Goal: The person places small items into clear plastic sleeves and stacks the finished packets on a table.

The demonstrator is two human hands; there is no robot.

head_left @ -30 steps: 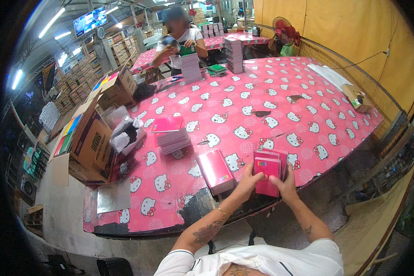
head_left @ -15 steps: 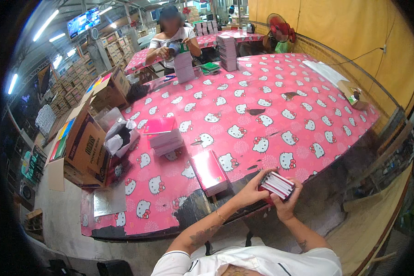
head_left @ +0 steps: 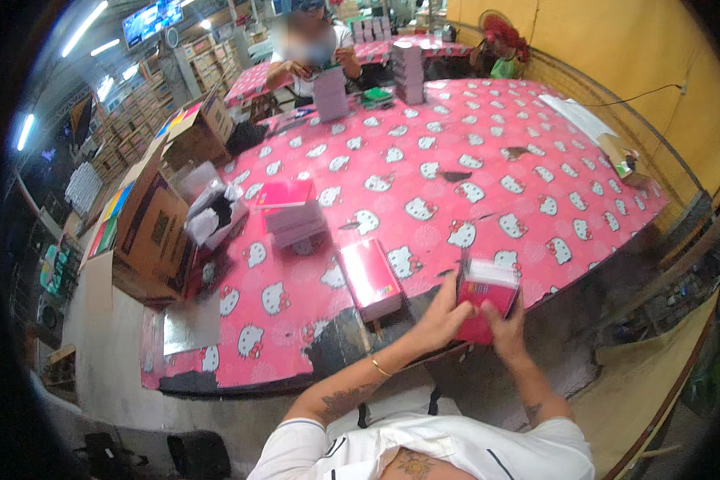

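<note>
While the big table (head_left: 472,136) in its pink cat-print cloth stretches away beyond both hands, an open cardboard carton (head_left: 148,216) stands far off to the left of them. A stack of pale flat boxes with a pink top (head_left: 292,212) sits ahead and left, and a long pink box (head_left: 370,278) lies just left of the left hand (head_left: 440,316). That hand and the right hand (head_left: 506,330) grasp a small red box (head_left: 486,298) between them at the table's near edge.

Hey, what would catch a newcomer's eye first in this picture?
The big pink tablecloth with white cartoon cats fills the middle. At its near edge, the left hand and right hand hold a red box, beside another red box lying flat. A person sits at the far end.
</note>
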